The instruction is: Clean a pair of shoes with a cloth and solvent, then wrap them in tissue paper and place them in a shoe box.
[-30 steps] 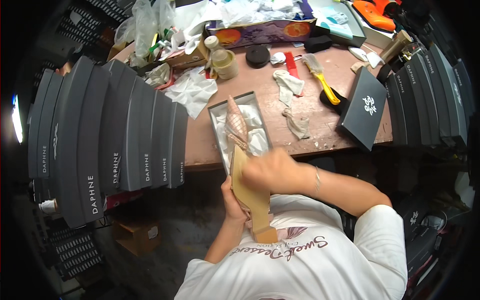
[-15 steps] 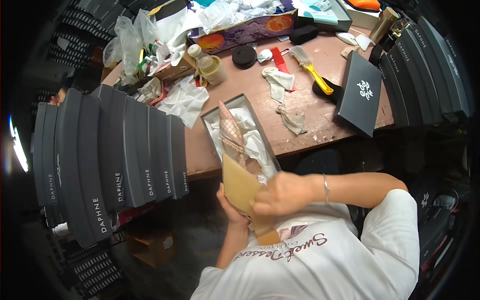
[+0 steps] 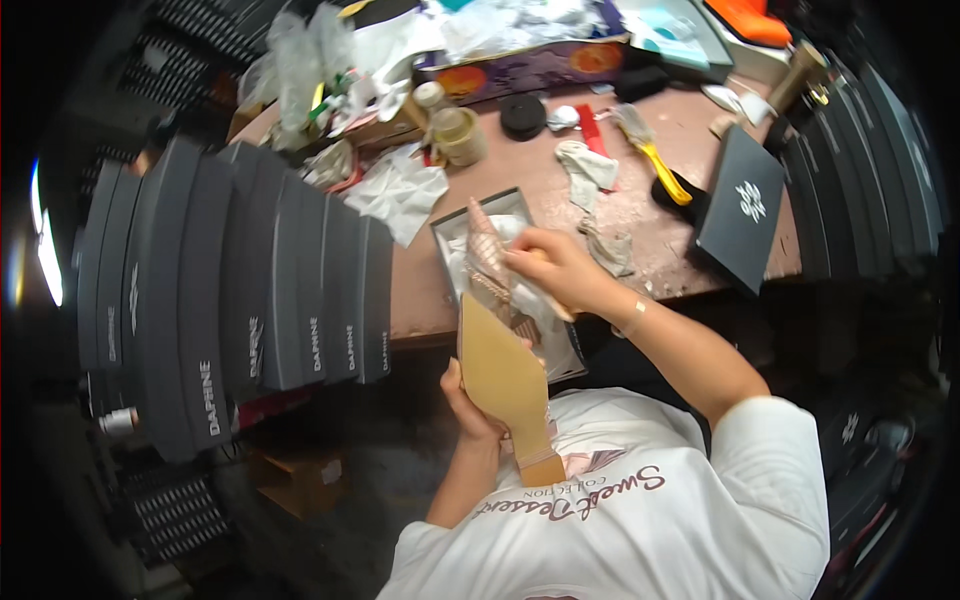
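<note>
Tan-soled pointed heeled shoe point(image 3: 505, 385), held sole-up and tilted, toe away from the body, block heel toward the chest, gripped along its left edge by the left hand point(image 3: 468, 405). Second shoe point(image 3: 488, 262), pink and glittery, pointed toe aimed away, lying on white paper inside the open grey shoe box point(image 3: 462, 222), touched at its side under the right hand point(image 3: 555, 268).

The right hand point(image 3: 552, 268), earlier pressed against the tan-soled shoe point(image 3: 505, 385) near the body, now reaches over the open shoebox point(image 3: 450, 235), fingers on the second shoe point(image 3: 487, 262) inside; the tan-soled shoe's sole lies uncovered.
</note>
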### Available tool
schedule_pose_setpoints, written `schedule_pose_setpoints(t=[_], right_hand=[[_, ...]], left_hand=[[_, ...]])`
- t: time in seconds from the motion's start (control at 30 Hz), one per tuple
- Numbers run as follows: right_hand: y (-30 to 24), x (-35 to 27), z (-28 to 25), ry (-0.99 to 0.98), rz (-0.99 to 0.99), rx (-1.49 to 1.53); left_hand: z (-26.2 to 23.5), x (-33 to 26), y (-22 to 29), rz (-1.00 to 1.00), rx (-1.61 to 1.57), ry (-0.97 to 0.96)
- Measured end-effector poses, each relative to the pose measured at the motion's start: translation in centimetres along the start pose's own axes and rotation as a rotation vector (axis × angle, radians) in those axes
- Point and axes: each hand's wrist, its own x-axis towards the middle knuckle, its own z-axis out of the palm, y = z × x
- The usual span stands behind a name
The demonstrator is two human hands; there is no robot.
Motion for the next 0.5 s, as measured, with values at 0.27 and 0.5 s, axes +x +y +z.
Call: schedule_pose_setpoints(t=[0.27, 0.5], right_hand=[[0.7, -8.5, 2.1, -0.699, 0.440, 0.617], [1.4, -10.4, -2.5, -0.268, 0.402, 0.683]], left_hand=[[-1.0, 3.9, 0.9, 0.212, -0.071, -0.213], [-3.0, 5.5, 1.7, 0.268, 1.073, 0.062]])
